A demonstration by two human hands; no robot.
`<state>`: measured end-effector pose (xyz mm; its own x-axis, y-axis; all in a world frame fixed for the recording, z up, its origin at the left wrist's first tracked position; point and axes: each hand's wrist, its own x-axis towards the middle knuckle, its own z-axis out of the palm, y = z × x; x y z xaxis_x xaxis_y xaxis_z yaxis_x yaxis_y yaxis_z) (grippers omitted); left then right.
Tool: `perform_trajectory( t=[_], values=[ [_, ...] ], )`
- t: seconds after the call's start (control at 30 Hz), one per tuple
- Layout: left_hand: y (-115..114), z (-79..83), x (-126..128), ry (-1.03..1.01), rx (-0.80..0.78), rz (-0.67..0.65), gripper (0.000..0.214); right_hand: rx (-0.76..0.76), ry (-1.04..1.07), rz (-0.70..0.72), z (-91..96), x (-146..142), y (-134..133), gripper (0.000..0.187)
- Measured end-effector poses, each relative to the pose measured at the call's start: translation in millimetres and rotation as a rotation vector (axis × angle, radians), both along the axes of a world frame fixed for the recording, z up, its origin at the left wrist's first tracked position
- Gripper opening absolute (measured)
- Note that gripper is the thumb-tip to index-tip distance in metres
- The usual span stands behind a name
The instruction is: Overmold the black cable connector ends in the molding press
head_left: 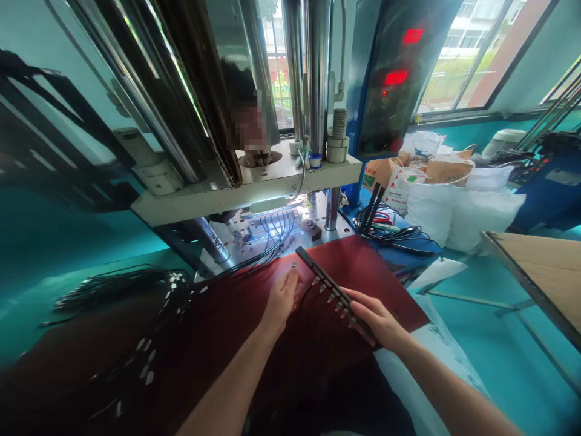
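Red mat before the press, both my hands on it.
Black bar with its row of small plugs lies slantwise mid-mat; I see my right hand wrapped round its near end; my left hand lies flat, fingers loose, just beside it; thin cables run toward the press; white sacks sit well apart.

One head cam, worn, looks fwd & down, close over red mat, press straight ahead.
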<state>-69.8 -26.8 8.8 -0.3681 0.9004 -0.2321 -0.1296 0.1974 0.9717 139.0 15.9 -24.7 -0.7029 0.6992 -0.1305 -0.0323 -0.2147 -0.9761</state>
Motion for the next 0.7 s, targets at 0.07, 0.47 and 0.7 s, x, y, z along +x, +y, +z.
perform_trajectory(
  t=[0.07, 0.47, 0.7],
  values=[
    [1, -2.3, 1, -0.015, -0.018, 0.003, 0.041, -0.004, 0.007, 0.004, 0.7, 0, 0, 0.051],
    [7, -11.1, 1, 0.13, 0.075, -0.148, 0.032, 0.04, -0.01, 0.029, 4.5, -1, 0, 0.051],
    [6, 3.3, 3, -0.099, -0.072, -0.187, 0.027, 0.071, -0.074, 0.046, 6.5, -2, -1, 0.054]
  ],
)
